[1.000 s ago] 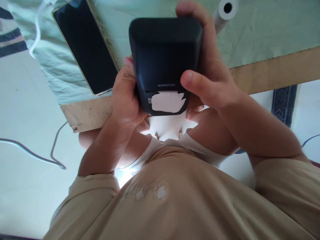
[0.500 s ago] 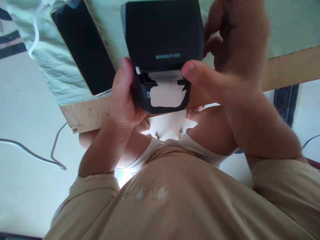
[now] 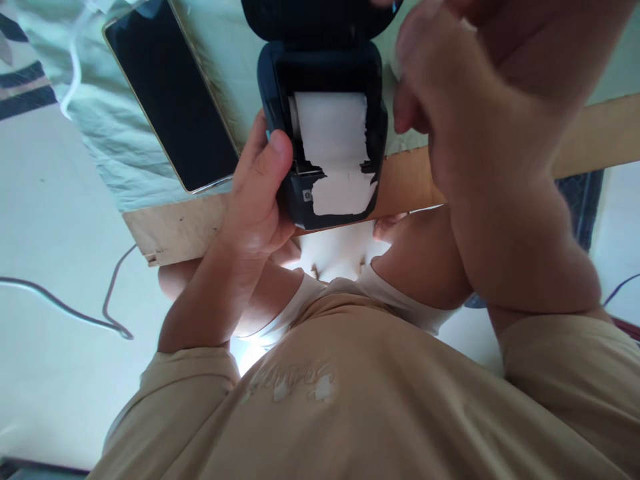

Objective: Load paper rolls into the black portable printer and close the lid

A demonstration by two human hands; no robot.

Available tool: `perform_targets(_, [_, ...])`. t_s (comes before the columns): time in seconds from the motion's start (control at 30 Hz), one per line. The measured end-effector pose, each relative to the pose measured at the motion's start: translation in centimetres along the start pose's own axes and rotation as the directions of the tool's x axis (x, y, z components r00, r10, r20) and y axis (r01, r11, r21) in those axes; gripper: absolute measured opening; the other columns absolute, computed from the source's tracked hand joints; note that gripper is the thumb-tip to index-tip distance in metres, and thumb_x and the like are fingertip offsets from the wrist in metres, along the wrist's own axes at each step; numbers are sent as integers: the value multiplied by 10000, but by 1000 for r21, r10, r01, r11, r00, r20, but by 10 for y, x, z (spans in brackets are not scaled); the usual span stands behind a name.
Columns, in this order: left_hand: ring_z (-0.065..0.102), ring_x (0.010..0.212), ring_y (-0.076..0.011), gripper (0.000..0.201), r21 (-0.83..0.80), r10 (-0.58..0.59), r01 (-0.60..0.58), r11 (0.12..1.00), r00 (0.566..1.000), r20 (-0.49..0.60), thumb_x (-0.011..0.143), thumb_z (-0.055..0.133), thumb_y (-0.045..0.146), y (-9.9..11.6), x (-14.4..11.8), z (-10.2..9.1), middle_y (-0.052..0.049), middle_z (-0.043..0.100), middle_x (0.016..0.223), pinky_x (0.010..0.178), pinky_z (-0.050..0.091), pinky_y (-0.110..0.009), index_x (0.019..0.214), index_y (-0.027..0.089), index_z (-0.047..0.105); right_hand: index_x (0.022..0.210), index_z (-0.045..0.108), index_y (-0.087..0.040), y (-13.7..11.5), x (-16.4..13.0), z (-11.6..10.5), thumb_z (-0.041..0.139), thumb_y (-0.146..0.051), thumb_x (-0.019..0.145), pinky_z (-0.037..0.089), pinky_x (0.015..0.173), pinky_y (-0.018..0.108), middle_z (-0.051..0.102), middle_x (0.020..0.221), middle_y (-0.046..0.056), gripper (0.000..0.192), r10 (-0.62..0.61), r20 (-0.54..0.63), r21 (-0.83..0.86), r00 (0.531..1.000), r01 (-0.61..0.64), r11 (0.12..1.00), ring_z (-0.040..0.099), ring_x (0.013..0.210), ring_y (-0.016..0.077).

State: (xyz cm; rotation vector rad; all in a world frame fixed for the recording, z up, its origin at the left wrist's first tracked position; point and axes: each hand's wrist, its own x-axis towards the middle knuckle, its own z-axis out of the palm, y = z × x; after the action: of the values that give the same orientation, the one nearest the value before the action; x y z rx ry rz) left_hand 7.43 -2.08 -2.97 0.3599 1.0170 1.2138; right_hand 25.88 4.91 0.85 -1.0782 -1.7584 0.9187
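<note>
A black label printer (image 3: 273, 93) is tilted toward me at the table edge, its lid (image 3: 320, 20) swung up at the top of the view. Inside it lies a roll of white label paper (image 3: 333, 123); a torn-edged strip of the paper reaches over the printer's front. My left hand (image 3: 260, 180) is closed around the printer's left side, thumb on its rim. My right hand (image 3: 440, 80) is curled at the right of the raised lid, with a fingertip on the lid's edge; part of this hand is cut off by the frame.
A phone with a dark screen (image 3: 173, 93) lies on the pale green cloth (image 3: 113, 143), left of the printer. A white cable (image 3: 75, 63) runs along the cloth's left side. The wooden table edge (image 3: 175, 227) crosses in front of my legs. Another cable (image 3: 60, 303) lies on the floor.
The printer's lid has swung up and away, uncovering the paper roll. My right hand has moved up with the lid, off the printer's front. My left hand keeps its hold.
</note>
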Motion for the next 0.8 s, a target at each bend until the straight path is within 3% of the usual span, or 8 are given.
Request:
perform_targets(0.1, [788, 994, -289, 207, 2, 89, -90, 996, 993, 72, 1015, 765, 408, -3, 0, 0, -59, 817, 1058, 761, 649, -374, 1191, 300, 772, 1240, 802, -189, -4, -3, -4, 590, -438, 1048, 629, 1131, 424, 765, 1269, 19, 379, -49, 257, -436, 965, 161, 885, 757, 1236, 267])
perform_targets(0.17, [745, 869, -221, 169, 12, 138, -140, 990, 985, 102, 1043, 755, 382, -4, -1, 0, -49, 793, 1048, 651, 602, -305, 1161, 263, 778, 1292, 791, -242, -7, -3, -2, 565, -400, 1028, 577, 1174, 523, 756, 1344, 12, 382, 4, 353, -585, 935, 217, 781, 740, 1287, 343])
perform_targets(0.27, [683, 748, -178, 169, 63, 172, -179, 982, 980, 104, 1047, 760, 427, -5, -1, 1, -30, 752, 971, 517, 532, -251, 1093, 269, 795, 1292, 756, -283, -10, -3, 2, 537, -361, 964, 535, 976, 456, 747, 1359, 13, 402, 110, 385, -663, 916, 192, 724, 727, 1227, 353])
perform_targets(0.4, [601, 612, -163, 117, 53, 123, -127, 990, 990, 68, 939, 839, 365, -4, -2, 2, -24, 710, 860, 452, 465, -246, 1016, 279, 818, 1207, 709, -302, -12, 0, 2, 619, -310, 719, 229, 772, 295, 705, 974, 37, 496, 102, 365, -658, 926, 179, 731, 510, 823, 199])
perform_targets(0.47, [606, 629, -160, 141, 40, 122, -125, 991, 990, 76, 893, 890, 341, -6, -1, 0, -28, 705, 858, 508, 500, -251, 1002, 266, 842, 1189, 705, -308, -13, 2, 0, 654, -368, 751, 206, 756, 295, 653, 915, 42, 445, 144, 385, -659, 912, 162, 735, 403, 755, 162])
perform_targets(0.57, [671, 765, -163, 236, 25, 190, -194, 981, 974, 123, 899, 928, 422, -9, 4, -5, -22, 759, 1023, 604, 550, -242, 1097, 312, 865, 1229, 692, -342, -15, 1, -3, 662, -449, 867, 255, 717, 315, 668, 946, 21, 379, 168, 398, -672, 902, 162, 723, 404, 719, 151])
perform_targets(0.7, [761, 1028, -166, 385, -8, 256, -263, 965, 933, 251, 906, 942, 474, -11, 9, -11, 12, 789, 1247, 765, 632, -230, 1257, 368, 824, 1222, 684, -334, -11, -7, -10, 670, -386, 848, 263, 640, 323, 702, 912, -41, 377, -69, 381, -620, 922, 310, 721, 427, 637, 116])
perform_targets(0.8, [777, 1187, -206, 439, 10, 226, -234, 972, 949, 221, 893, 966, 457, -9, 9, -12, 14, 800, 1270, 895, 668, -263, 1285, 345, 800, 1096, 700, -271, -10, -12, -14, 661, -310, 799, 237, 610, 320, 651, 800, -44, 302, -236, 321, -559, 917, 384, 734, 359, 578, 75])
